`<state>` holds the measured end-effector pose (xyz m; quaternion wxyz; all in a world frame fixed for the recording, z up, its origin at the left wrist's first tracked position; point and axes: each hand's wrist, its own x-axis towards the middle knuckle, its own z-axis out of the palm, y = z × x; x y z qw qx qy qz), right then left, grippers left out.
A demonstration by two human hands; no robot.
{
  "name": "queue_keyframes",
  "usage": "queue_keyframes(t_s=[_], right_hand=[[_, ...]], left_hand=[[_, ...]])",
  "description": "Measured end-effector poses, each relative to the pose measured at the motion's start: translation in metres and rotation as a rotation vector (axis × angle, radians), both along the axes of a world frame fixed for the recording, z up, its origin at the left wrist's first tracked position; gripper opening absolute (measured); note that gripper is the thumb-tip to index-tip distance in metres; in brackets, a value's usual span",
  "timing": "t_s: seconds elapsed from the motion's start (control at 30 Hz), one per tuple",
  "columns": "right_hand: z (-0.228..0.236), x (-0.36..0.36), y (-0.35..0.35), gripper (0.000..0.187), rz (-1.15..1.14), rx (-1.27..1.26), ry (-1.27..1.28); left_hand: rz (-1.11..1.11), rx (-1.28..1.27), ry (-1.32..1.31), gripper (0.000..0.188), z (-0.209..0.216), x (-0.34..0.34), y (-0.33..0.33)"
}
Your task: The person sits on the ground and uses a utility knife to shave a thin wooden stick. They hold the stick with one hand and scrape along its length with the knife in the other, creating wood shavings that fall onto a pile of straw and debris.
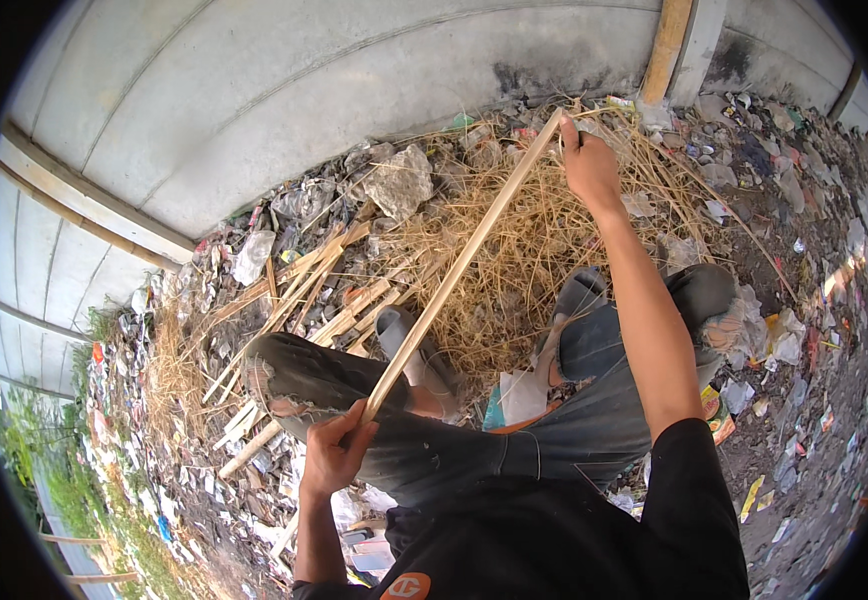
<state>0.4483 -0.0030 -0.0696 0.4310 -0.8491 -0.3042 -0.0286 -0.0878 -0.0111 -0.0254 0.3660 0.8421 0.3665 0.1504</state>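
Note:
A long, pale bamboo strip (466,258) slants across my lap, running from lower left to upper right. My left hand (337,447) is closed around its near end, beside my left knee. Close to the strip's far end, my right hand (589,165) is closed with its thumb against the edge; its curled fingers are partly hidden, so I cannot tell if it also holds something small. Beneath the strip lies a heap of thin, curly, straw-coloured shavings (494,240), between and beyond my sandalled feet. Several split bamboo pieces (354,312) are piled left of it.
Litter and plastic scraps (794,400) cover the dirt around me. A grey panel wall (354,85) curves along the far side, with a wooden post (667,50) against it. A pale rock-like lump (400,182) sits by the wall. Green plants (59,440) grow at far left.

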Motion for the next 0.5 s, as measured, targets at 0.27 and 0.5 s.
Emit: queue_keyframes(t_s=[0.27, 0.5], right_hand=[[-0.012, 0.067, -0.036, 0.081, -0.285, 0.124, 0.364], [-0.028, -0.040, 0.009, 0.073, 0.500, -0.524, 0.158]], left_hand=[[0.045, 0.010, -0.040, 0.037, 0.003, -0.051, 0.017], [0.347, 0.055, -0.170, 0.043, -0.013, 0.039, 0.036]])
